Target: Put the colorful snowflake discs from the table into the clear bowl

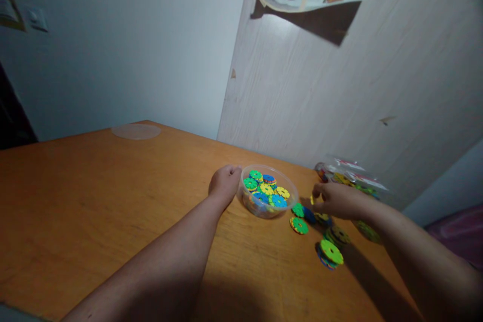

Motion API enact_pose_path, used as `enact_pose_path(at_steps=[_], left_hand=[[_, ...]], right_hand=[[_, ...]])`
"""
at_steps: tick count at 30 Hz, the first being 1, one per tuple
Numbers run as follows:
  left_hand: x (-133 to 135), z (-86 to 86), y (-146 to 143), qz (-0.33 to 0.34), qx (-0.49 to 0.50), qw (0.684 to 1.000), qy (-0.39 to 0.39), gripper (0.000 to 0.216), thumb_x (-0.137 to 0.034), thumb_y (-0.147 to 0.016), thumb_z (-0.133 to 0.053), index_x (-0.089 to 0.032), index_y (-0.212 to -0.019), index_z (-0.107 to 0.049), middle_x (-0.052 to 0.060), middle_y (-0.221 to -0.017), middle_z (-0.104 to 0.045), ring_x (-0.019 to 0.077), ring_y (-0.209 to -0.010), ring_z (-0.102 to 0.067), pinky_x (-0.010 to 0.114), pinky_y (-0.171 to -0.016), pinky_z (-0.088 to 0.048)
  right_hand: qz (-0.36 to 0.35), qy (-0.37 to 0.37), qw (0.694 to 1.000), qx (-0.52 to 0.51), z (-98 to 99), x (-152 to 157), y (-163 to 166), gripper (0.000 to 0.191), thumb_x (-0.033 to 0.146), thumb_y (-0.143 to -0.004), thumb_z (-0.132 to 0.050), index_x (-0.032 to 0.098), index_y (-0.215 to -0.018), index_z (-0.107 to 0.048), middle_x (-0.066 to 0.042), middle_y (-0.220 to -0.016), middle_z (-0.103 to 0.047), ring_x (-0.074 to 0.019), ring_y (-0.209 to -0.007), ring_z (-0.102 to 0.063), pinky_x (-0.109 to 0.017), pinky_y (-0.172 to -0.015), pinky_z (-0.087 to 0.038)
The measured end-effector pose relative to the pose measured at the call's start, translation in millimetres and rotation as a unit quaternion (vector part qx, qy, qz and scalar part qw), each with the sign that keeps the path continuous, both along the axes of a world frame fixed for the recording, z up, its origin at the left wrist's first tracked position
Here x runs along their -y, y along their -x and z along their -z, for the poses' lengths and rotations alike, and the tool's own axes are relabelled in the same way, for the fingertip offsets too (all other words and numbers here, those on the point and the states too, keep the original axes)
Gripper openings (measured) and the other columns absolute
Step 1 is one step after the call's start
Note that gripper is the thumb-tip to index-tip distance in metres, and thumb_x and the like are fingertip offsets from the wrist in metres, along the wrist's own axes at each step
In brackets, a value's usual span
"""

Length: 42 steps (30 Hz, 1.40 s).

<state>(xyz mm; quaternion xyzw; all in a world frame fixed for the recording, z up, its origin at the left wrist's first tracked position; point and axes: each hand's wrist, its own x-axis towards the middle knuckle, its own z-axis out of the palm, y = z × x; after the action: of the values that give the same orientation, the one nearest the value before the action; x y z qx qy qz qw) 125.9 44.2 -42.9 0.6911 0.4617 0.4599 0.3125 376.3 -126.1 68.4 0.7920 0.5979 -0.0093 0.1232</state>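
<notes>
Left hand point(225, 184) curled tight, gripping clear bowl point(279, 211); right hand point(319, 196) pinches yellow disc point(312, 200) near loose discs point(299, 225) on surface point(113, 196).

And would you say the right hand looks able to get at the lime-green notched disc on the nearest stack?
Probably yes: the lime-green notched disc lies uncovered, not far from the right hand. That hand seems to pinch a yellow disc, though, which it might have to put down first.
</notes>
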Motion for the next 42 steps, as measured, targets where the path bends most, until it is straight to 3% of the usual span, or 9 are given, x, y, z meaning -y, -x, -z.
enact_pose_path(at_steps=[6,10,16,20,23,26,31,35,42], left_hand=[[1,1.2,1,0.002,0.002,1.000,-0.002,0.047,-0.057,-0.083,-0.044,-0.019,-0.056,-0.050,-0.003,-0.054,-0.045,0.0124,-0.055,-0.041,0.026,-0.050,-0.019],[1,0.7,1,-0.001,0.000,1.000,0.002,0.047,-0.056,-0.083,-0.044,-0.019,-0.057,-0.051,-0.003,-0.054,-0.046,0.0126,-0.056,-0.042,0.026,-0.050,-0.020],[2,-1.1,0,-0.006,-0.013,1.000,-0.006,0.047,-0.055,-0.084,-0.043,-0.018,-0.056,-0.051,-0.003,-0.055,-0.047,0.0125,-0.055,-0.042,0.026,-0.051,-0.019],[3,-2.3,1,-0.007,-0.018,1.000,-0.004,0.047,-0.056,-0.084,-0.044,-0.019,-0.056,-0.051,-0.002,-0.055,-0.048,0.0129,-0.055,-0.042,0.026,-0.051,-0.020],[2,-2.3,1,-0.007,-0.018,1.000,0.004,0.046,-0.055,-0.084,-0.045,-0.019,-0.057,-0.051,-0.002,-0.055,-0.047,0.0131,-0.055,-0.042,0.026,-0.051,-0.020],[2,-2.3,1,-0.003,-0.013,1.000,0.007,0.045,-0.056,-0.083,-0.045,-0.019,-0.057,-0.051,-0.003,-0.054,-0.045,0.0133,-0.055,-0.042,0.026,-0.051,-0.020],[3,-4.1,1,0.009,0.017,0.999,0.025,0.041,-0.052,-0.081,-0.048,-0.019,-0.057,-0.051,-0.003,-0.052,-0.044,0.0138,-0.057,-0.041,0.025,-0.052,-0.021],[4,-5.3,2,0.012,0.030,0.999,0.031,0.038,-0.050,-0.080,-0.050,-0.020,-0.056,-0.050,-0.003,-0.052,-0.043,0.0141,-0.058,-0.041,0.025,-0.052,-0.022],[3,-3.1,1,0.013,0.027,0.999,0.021,0.039,-0.049,-0.081,-0.049,-0.019,-0.056,-0.051,-0.003,-0.053,-0.043,0.0135,-0.058,-0.041,0.025,-0.052,-0.022]], right_hand=[[-0.052,-0.122,0.987,-0.086,-29.5,-12,27,0.042,0.047,-0.080,-0.059,0.018,-0.110,-0.062,-0.007,-0.085,-0.069,-0.0178,-0.071,-0.062,-0.025,-0.059,-0.040],[-0.092,-0.098,0.988,-0.082,-35.9,-28,66,0.040,0.043,-0.078,-0.061,0.020,-0.110,-0.063,-0.005,-0.088,-0.070,-0.0169,-0.071,-0.062,-0.025,-0.058,-0.038],[-0.113,-0.046,0.991,-0.048,-26.1,-55,95,0.047,0.049,-0.073,-0.064,0.022,-0.111,-0.066,-0.008,-0.098,-0.071,-0.0206,-0.079,-0.063,-0.026,-0.058,-0.038],[-0.102,-0.042,0.993,-0.041,-27.5,-58,88,0.049,0.051,-0.074,-0.062,0.021,-0.112,-0.065,-0.009,-0.100,-0.071,-0.0215,-0.081,-0.064,-0.026,-0.059,-0.039],[-0.071,-0.057,0.996,-0.017,-33.8,-50,69,0.036,0.042,-0.077,-0.059,0.021,-0.105,-0.067,-0.008,-0.099,-0.072,-0.0214,-0.081,-0.064,-0.027,-0.061,-0.040],[-0.052,-0.017,0.998,0.009,-34.5,-37,48,0.029,0.033,-0.074,-0.061,0.022,-0.099,-0.068,-0.008,-0.096,-0.072,-0.0225,-0.082,-0.065,-0.028,-0.062,-0.040],[-0.029,0.073,0.996,0.041,-13.1,-17,26,0.044,0.033,-0.065,-0.066,0.023,-0.108,-0.068,-0.011,-0.103,-0.072,-0.0294,-0.091,-0.066,-0.032,-0.066,-0.043],[-0.005,0.106,0.993,0.044,6.1,-13,26,0.058,0.034,-0.056,-0.072,0.023,-0.113,-0.067,-0.012,-0.106,-0.072,-0.0328,-0.094,-0.066,-0.034,-0.068,-0.044],[-0.011,0.111,0.992,0.067,14.0,-13,26,0.036,0.037,-0.059,-0.069,0.020,-0.090,-0.074,-0.012,-0.086,-0.073,-0.0293,-0.080,-0.069,-0.031,-0.060,-0.043]])
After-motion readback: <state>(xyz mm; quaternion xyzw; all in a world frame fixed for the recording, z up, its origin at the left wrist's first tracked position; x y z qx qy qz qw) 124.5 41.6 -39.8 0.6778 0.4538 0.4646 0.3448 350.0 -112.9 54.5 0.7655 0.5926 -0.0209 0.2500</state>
